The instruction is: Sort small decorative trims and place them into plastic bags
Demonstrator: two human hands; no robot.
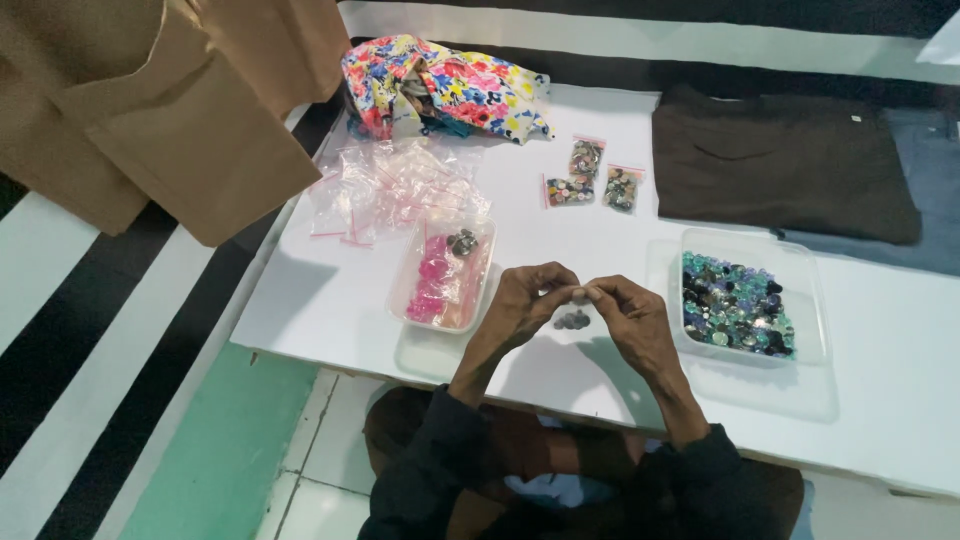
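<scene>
Dark sleeves are seen at the bottom centre of the frame, from which both hands rise to mid-frame. A small clear bag [580, 292] is pinched between them: the left hand [522, 305] and the right hand [630, 318] are each closed on it, fingertips almost touching, its long axis running left to right. A few dark buttons [572, 321] lie just below. Right of centre a clear tub of buttons [745, 300] is seen, nearer the right hand; left of centre, a tray of pink bags [443, 278], on the white board [330, 300].
</scene>
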